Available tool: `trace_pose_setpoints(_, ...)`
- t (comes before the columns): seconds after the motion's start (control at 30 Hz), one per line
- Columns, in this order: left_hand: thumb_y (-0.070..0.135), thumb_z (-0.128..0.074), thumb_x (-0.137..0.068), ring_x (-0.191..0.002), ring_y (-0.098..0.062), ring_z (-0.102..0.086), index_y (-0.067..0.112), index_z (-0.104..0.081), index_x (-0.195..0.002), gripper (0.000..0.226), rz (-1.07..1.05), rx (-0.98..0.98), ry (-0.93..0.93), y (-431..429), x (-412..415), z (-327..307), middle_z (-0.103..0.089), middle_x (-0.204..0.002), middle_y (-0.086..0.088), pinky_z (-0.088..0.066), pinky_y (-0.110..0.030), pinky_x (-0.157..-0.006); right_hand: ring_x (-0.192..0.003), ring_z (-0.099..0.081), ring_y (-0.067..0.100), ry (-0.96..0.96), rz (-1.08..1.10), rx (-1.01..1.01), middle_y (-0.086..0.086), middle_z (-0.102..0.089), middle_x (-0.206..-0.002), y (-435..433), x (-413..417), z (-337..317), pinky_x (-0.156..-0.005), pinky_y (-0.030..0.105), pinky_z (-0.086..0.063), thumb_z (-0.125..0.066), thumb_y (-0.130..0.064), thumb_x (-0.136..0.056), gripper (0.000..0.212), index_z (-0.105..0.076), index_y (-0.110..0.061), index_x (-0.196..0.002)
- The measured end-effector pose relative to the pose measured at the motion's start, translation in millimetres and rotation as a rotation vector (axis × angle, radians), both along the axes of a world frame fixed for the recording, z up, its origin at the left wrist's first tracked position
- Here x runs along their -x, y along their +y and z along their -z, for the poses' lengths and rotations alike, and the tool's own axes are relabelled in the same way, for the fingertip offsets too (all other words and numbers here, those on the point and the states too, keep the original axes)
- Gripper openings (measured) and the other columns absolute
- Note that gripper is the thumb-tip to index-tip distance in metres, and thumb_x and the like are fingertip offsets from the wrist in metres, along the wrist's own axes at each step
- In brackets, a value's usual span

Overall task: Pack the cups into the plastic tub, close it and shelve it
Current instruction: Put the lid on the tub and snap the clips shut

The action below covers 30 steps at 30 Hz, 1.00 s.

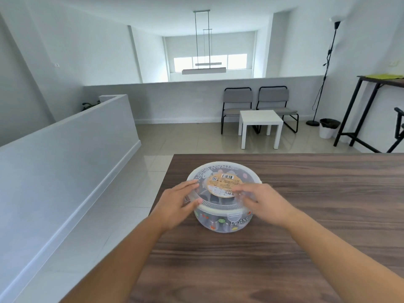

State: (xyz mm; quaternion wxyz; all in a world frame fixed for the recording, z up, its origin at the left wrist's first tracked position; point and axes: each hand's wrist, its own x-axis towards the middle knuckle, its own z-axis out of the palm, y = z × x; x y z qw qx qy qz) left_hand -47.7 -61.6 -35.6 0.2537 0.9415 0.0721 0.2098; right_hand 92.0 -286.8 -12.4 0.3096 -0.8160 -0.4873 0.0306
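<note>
Head view: round clear plastic tub (223, 221) on brown wood-grain table (306, 215), left hand (178, 203) and right hand (264, 204) spread flat, clasping nothing, pressing its lid (220, 182); likely light, smooth, slippery, best gripped below both palms at the sidewalls.

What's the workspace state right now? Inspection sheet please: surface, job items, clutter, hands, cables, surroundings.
Surface: wood-grain table, bare around the tub.
Job's things: clear plastic tub near the left edge, lid on top, round label in its middle; coloured items inside, unclear.
Clutter: nothing seen.
Hands: left hand and right hand flat on the lid's sides.
Cables: floor lamp cord hangs down its pole.
Surroundings: two chairs, white side table, bin.
</note>
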Motion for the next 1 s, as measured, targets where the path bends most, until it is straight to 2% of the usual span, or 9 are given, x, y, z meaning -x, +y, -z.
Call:
trace_pose_setpoints(0.03,0.042,-0.058,-0.086,-0.131,-0.001,-0.036,0.025,-0.051,-0.131,0.048,0.009,0.029,0.027,4.7,-0.7,2.6,-0.045,-0.14,0.013,-0.025,-0.021,-0.111,-0.123,-0.049,0.006,0.0,-0.016,-0.004,-0.01,-0.058,-0.131,6.7,11.4,4.3,-0.106,0.018,-0.032,-0.057,-0.026,-0.09,0.033,-0.061,-0.023,-0.123)
trace_pose_setpoints(0.1,0.043,-0.057,-0.086,-0.133,0.001,-0.033,0.026,-0.05,-0.131,0.049,0.022,0.066,0.028,7.8,-1.4,8.2,-0.045,-0.14,0.013,-0.021,-0.018,-0.111,-0.133,-0.037,0.004,-0.029,0.002,0.006,-0.014,-0.048,-0.14,16.7,26.5,17.0,-0.112,0.023,-0.025,-0.062,-0.044,-0.085,0.048,-0.055,-0.027,-0.129)
trace_pose_setpoints(0.17,0.044,-0.057,-0.086,-0.131,0.003,-0.034,0.026,-0.051,-0.13,0.048,0.012,0.075,-0.008,6.2,-1.8,11.4,-0.046,-0.138,0.013,-0.021,-0.016,-0.11,-0.135,-0.032,0.002,-0.046,0.028,-0.026,-0.017,-0.044,-0.143,18.3,30.0,24.5,-0.116,0.03,-0.023,-0.065,-0.049,-0.08,0.056,-0.052,-0.031,-0.131)
trace_pose_setpoints(0.27,0.045,-0.057,-0.085,-0.125,0.005,-0.037,0.027,-0.053,-0.128,0.046,-0.016,0.024,-0.059,-0.2,0.8,12.6,-0.05,-0.134,0.013,-0.025,-0.018,-0.108,-0.133,-0.033,-0.004,-0.047,-0.007,-0.071,-0.018,-0.047,-0.14,10.9,22.3,26.5,-0.115,0.03,-0.022,-0.07,-0.045,-0.078,0.054,-0.055,-0.033,-0.128)
trace_pose_setpoints(0.37,0.044,-0.058,-0.085,-0.123,-0.003,-0.042,0.028,-0.055,-0.127,0.044,-0.017,-0.05,-0.094,-9.0,8.3,13.3,-0.054,-0.131,0.011,-0.03,-0.026,-0.107,-0.132,-0.033,-0.008,-0.021,-0.075,-0.064,-0.019,-0.048,-0.138,0.3,10.6,23.1,-0.116,0.03,-0.02,-0.072,-0.04,-0.078,0.051,-0.057,-0.033,-0.126)
trace_pose_setpoints(0.5,0.051,-0.052,-0.085,-0.115,-0.005,-0.044,0.032,-0.054,-0.126,0.046,0.0,-0.153,-0.11,-23.2,15.7,13.6,-0.057,-0.123,0.015,-0.035,-0.034,-0.1,-0.132,-0.036,-0.003,0.036,-0.081,-0.119,-0.014,-0.053,-0.135,-18.0,-6.8,21.3,-0.116,0.033,-0.023,-0.073,-0.031,-0.078,0.046,-0.061,-0.029,-0.123)
trace_pose_setpoints(0.67,0.037,-0.063,-0.084,-0.103,-0.004,-0.048,0.03,-0.062,-0.119,0.036,0.099,-0.069,-0.113,-25.7,12.4,5.7,-0.061,-0.106,0.014,-0.041,-0.04,-0.094,-0.136,-0.032,0.001,0.181,-0.048,-0.165,-0.01,-0.054,-0.134,-29.1,-18.4,21.6,-0.116,0.027,-0.023,-0.072,-0.017,-0.079,0.044,-0.063,-0.023,-0.122)
trace_pose_setpoints(0.87,0.026,-0.073,-0.077,-0.112,0.006,-0.051,0.025,-0.067,-0.112,0.035,0.126,0.111,-0.136,-24.6,6.9,10.2,-0.061,-0.117,0.016,-0.042,-0.027,-0.099,-0.135,-0.03,-0.005,0.198,-0.023,-0.207,-0.015,-0.054,-0.133,-29.0,-17.1,28.2,-0.113,0.016,-0.02,-0.072,-0.016,-0.08,0.044,-0.062,-0.029,-0.12)
trace_pose_setpoints(1.0,0.026,-0.073,-0.076,-0.115,-0.002,-0.054,0.023,-0.068,-0.11,0.035,0.076,0.109,-0.236,-31.1,5.5,22.0,-0.065,-0.117,0.007,-0.043,-0.032,-0.101,-0.134,-0.028,-0.008,0.179,-0.019,-0.24,-0.02,-0.052,-0.132,-27.5,-16.6,33.2,-0.111,0.012,-0.019,-0.072,-0.016,-0.08,0.047,-0.058,-0.036,-0.12)
